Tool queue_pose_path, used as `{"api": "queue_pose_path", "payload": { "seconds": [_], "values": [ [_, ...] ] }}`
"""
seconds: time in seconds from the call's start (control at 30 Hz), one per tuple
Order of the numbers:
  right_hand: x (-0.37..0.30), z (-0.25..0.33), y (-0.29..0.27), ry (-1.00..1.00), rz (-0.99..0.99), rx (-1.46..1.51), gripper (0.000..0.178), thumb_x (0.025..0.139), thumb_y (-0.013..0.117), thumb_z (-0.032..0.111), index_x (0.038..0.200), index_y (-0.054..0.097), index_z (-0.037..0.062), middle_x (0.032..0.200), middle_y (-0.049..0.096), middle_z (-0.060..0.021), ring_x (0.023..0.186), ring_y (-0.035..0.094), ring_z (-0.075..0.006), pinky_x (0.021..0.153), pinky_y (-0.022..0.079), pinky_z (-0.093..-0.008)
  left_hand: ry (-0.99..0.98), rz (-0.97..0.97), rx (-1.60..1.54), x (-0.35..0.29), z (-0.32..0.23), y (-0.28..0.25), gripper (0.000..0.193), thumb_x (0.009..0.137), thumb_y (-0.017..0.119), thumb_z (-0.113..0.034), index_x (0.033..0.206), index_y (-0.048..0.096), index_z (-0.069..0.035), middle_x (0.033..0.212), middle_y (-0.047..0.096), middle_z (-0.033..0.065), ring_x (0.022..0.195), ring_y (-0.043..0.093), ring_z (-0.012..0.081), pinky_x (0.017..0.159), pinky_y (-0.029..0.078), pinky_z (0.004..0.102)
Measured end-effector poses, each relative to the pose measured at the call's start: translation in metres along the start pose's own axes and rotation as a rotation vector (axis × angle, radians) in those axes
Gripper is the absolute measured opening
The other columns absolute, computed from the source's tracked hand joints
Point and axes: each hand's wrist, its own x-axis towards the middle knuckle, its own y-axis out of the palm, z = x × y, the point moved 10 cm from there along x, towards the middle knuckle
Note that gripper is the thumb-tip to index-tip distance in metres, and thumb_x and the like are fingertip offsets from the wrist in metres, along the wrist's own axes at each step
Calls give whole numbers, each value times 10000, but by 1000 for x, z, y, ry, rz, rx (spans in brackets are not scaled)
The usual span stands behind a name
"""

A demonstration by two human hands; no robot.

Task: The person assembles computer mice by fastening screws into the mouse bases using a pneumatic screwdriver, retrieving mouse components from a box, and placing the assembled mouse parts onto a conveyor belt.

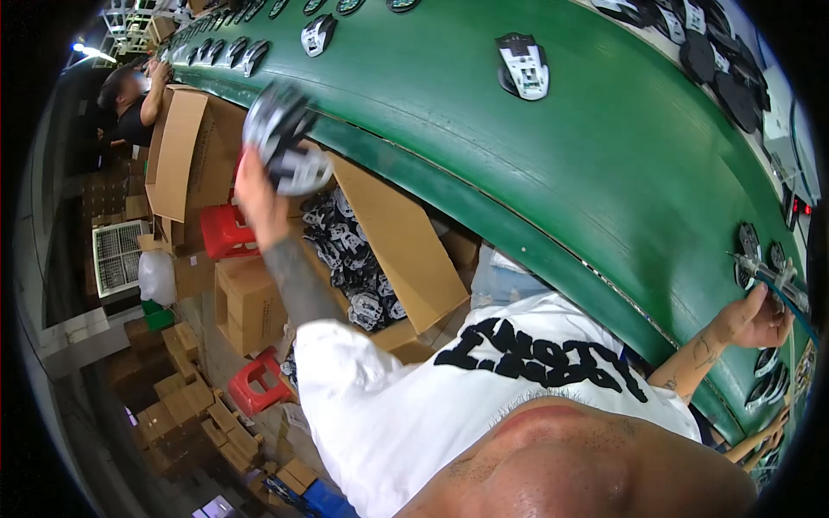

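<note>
My left hand [261, 198] is raised over an open cardboard box, closed on black-and-white plastic mouse shells [285, 142]. Motion blurs them, and I cannot tell how many there are. Inside the box lies a heap of similar shells [350, 255]. At the far right, my right hand [749, 321] grips a slim metal screwdriver-like tool [781, 283] with a blue hose on it. Its tip is close to a dark mouse shell [746, 246] on the green belt [604, 173]. Another black-and-white shell [523, 67] sits alone on the belt's far side.
More shells [250, 56] stand in rows at the belt's far left. Dark parts [721, 65] are piled at the upper right. Red stools [259, 382] and cartons [246, 302] stand on the floor at left. A co-worker [134, 104] is at the upper left; another's hand [773, 427] shows lower right.
</note>
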Motion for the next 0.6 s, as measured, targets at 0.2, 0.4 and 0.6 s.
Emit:
{"api": "queue_pose_path", "payload": {
  "seconds": [0.2,0.4,0.6],
  "values": [
    [-14,-4,-10,35,-25,-15,503,789,656,-50,1200,369,-13,1184,517,-230,978,592,-264,887,508,-355,-502,239,-259,114,142,133,350,903,652,-322,1121,639,-49,1056,678,67,897,648,195,817,527,354],
    [-11,4,-22,-5,-42,-81,541,791,656,-49,1230,349,28,1217,501,-219,1038,566,-284,915,500,-393,-519,113,160,150,159,107,785,740,771,-518,1249,503,17,1213,537,93,947,580,176,796,519,373],
    [-11,1,-1,78,-8,45,519,794,605,-94,1230,355,36,1249,494,-228,1097,555,-310,949,487,-422,-281,-94,432,197,133,-6,602,786,756,-435,1163,572,-3,943,664,110,932,642,252,821,519,394]
  ]
}}
